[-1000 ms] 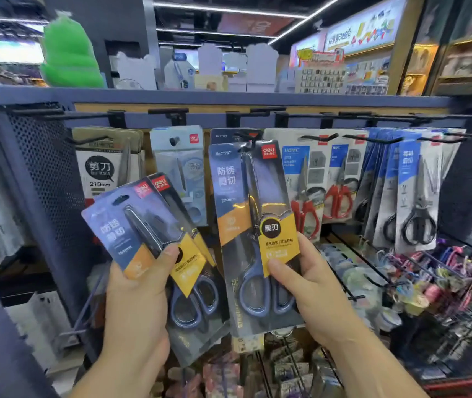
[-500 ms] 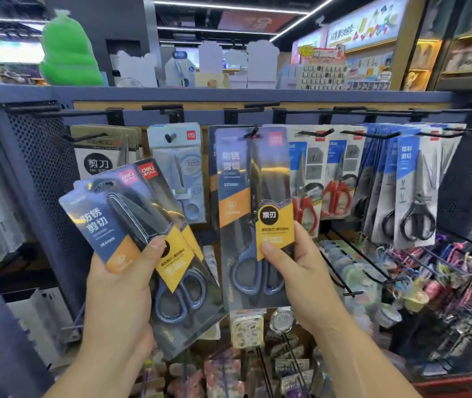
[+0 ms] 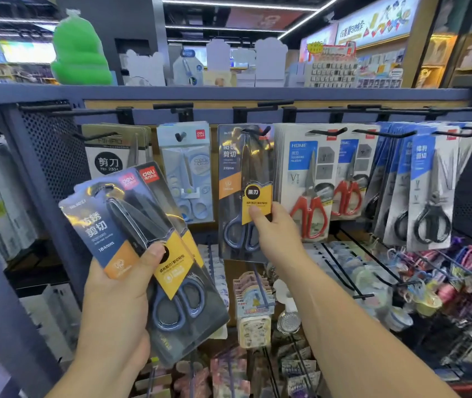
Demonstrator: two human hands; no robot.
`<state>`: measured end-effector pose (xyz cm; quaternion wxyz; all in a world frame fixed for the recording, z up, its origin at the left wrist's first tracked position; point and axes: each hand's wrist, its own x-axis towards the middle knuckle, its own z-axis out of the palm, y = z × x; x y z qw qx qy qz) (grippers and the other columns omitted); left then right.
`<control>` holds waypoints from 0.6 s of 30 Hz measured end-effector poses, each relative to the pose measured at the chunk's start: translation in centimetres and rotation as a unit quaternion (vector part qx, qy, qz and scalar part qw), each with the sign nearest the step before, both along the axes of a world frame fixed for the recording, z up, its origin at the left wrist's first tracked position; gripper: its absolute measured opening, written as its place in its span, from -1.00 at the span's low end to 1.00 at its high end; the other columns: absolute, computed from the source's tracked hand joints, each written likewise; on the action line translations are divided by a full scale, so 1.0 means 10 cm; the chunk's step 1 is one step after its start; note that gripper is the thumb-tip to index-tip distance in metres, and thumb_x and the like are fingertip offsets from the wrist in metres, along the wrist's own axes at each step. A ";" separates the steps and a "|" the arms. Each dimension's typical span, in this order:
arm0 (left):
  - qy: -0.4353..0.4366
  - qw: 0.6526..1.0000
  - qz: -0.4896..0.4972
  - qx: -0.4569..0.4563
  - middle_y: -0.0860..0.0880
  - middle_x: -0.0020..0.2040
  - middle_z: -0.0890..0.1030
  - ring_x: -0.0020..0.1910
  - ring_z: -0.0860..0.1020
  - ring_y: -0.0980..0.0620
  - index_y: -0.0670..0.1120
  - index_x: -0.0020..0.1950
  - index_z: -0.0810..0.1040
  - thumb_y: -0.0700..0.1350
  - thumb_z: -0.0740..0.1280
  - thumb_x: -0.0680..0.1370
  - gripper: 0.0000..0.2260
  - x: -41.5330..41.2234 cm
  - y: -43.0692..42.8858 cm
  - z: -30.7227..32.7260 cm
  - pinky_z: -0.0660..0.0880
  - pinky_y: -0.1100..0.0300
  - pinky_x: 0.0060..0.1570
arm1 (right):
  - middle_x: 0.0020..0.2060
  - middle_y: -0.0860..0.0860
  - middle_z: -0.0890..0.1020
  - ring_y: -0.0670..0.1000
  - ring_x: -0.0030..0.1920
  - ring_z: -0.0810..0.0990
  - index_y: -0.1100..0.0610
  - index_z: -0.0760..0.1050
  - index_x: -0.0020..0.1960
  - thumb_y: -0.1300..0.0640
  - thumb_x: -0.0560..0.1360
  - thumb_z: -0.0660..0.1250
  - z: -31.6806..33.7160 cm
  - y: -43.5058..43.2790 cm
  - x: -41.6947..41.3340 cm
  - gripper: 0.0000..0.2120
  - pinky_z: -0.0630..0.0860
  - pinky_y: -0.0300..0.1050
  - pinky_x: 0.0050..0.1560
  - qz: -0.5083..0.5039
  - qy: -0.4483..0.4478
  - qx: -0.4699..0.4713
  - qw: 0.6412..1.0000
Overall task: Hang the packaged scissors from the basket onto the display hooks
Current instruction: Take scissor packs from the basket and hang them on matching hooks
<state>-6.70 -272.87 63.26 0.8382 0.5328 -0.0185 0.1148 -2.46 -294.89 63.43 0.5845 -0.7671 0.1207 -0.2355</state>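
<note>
My left hand (image 3: 117,300) grips a fanned stack of dark blue scissor packs (image 3: 131,225) with yellow labels, tilted left, in front of the rack. My right hand (image 3: 275,234) pinches the yellow label of another dark blue scissor pack (image 3: 240,179), which hangs upright with its top slot on a black display hook (image 3: 255,130) in the middle of the rail. The basket is out of view.
Neighbouring hooks carry white scissor cards (image 3: 114,150), pale blue child scissors (image 3: 186,170), red-handled scissors (image 3: 309,182) and black-handled scissors (image 3: 430,191). A perforated metal panel (image 3: 48,156) closes the left side. Lower hooks with small trinkets (image 3: 401,291) jut out at the right.
My right hand has lifted its pack up and away onto the middle hook. My left hand has drifted left and lower with its stack.
</note>
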 end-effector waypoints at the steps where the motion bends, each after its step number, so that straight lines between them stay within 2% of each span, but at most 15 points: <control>1: -0.001 1.000 -0.006 0.000 0.07 0.11 0.77 0.06 0.74 0.10 0.04 0.32 0.60 -0.20 0.43 0.60 -0.69 -0.01 0.00 0.00 0.65 0.17 -0.05 | -0.05 0.00 0.66 0.03 -0.06 0.59 0.06 0.55 0.10 -0.09 0.68 0.28 -0.01 -0.01 0.07 -0.78 0.41 -0.10 -0.18 -0.011 0.011 -0.010 1.000; 4: -0.018 1.000 -0.014 -0.005 0.08 0.09 0.77 0.04 0.74 0.13 0.06 0.30 0.60 -0.19 0.43 0.56 -0.67 -0.07 0.00 0.04 0.68 0.21 -0.10 | -0.12 0.02 0.67 0.06 -0.09 0.62 0.05 0.59 0.03 -0.11 0.66 0.31 -0.05 -0.03 0.16 -0.77 0.46 -0.06 -0.20 -0.044 0.015 -0.020 0.999; 6: -0.033 0.999 -0.017 -0.011 0.09 0.08 0.77 0.01 0.74 0.15 0.07 0.27 0.60 -0.15 0.45 0.47 -0.63 -0.09 0.01 0.07 0.66 0.29 -0.14 | -0.13 -0.07 0.67 -0.02 -0.08 0.64 0.01 0.58 0.01 -0.14 0.64 0.34 -0.10 -0.01 0.13 -0.77 0.54 -0.06 -0.12 -0.053 0.010 -0.015 0.998; 8: -0.038 0.999 -0.021 -0.011 0.08 0.07 0.77 -0.01 0.74 0.15 0.08 0.26 0.60 -0.12 0.44 0.44 -0.61 -0.08 0.01 0.10 0.65 0.29 -0.16 | -0.06 -0.22 0.61 -0.20 -0.04 0.59 -0.03 0.52 0.14 -0.14 0.63 0.36 -0.11 0.05 0.00 -0.79 0.53 -0.17 -0.03 -0.052 0.002 0.004 0.999; 10: -0.039 0.999 -0.035 -0.013 0.08 0.03 0.78 -0.06 0.74 0.16 0.06 0.24 0.61 -0.17 0.43 0.50 -0.67 -0.06 0.00 0.11 0.63 0.33 -0.23 | 0.05 -0.27 0.56 -0.24 0.05 0.56 0.00 0.49 0.40 -0.10 0.64 0.36 -0.10 0.14 -0.19 -0.62 0.46 -0.25 0.08 -0.051 -0.010 0.004 0.999; 11: -0.037 0.998 -0.042 -0.013 0.09 0.01 0.78 -0.08 0.74 0.16 0.05 0.23 0.61 -0.21 0.42 0.53 -0.70 -0.05 -0.02 0.11 0.62 0.35 -0.24 | 0.07 -0.29 0.57 -0.27 0.07 0.57 0.00 0.49 0.42 -0.09 0.63 0.37 -0.09 0.19 -0.30 -0.61 0.46 -0.25 0.12 -0.043 -0.021 -0.001 0.999; 13: -0.028 0.998 -0.057 -0.014 0.05 0.01 0.78 -0.08 0.75 0.12 0.01 0.23 0.62 -0.25 0.41 0.55 -0.71 -0.04 -0.06 0.08 0.63 0.31 -0.23 | 0.03 -0.27 0.66 -0.30 0.07 0.62 -0.04 0.58 0.29 -0.13 0.59 0.42 -0.04 0.34 -0.53 -0.68 0.54 -0.19 0.15 0.025 -0.056 0.002 0.998; 14: -0.023 0.998 -0.065 -0.012 0.02 0.03 0.78 -0.05 0.76 0.08 -0.01 0.24 0.63 -0.24 0.42 0.53 -0.70 -0.03 -0.08 0.07 0.65 0.26 -0.21 | 0.03 -0.24 0.70 -0.28 0.09 0.64 -0.07 0.60 0.25 -0.17 0.52 0.48 -0.01 0.41 -0.63 -0.65 0.57 -0.14 0.16 0.079 -0.054 0.006 0.995; 16: -0.019 0.997 -0.079 -0.004 -0.02 0.09 0.78 0.03 0.75 0.03 -0.02 0.27 0.64 -0.24 0.43 0.53 -0.67 -0.03 -0.13 0.06 0.67 0.19 -0.14 | 0.12 -0.22 0.70 -0.19 0.16 0.66 -0.17 0.54 0.26 -0.22 0.34 0.60 -0.02 0.51 -0.72 -0.45 0.60 -0.07 0.18 0.165 -0.033 -0.046 0.985; 18: -0.016 0.997 -0.081 -0.003 0.00 0.09 0.78 0.03 0.75 0.07 -0.02 0.27 0.64 -0.27 0.41 0.56 -0.70 -0.02 -0.17 0.04 0.66 0.25 -0.15 | 0.18 -0.25 0.65 -0.16 0.20 0.64 -0.25 0.45 0.30 -0.17 0.25 0.68 -0.08 0.56 -0.73 -0.30 0.58 -0.08 0.20 0.182 -0.035 -0.103 0.977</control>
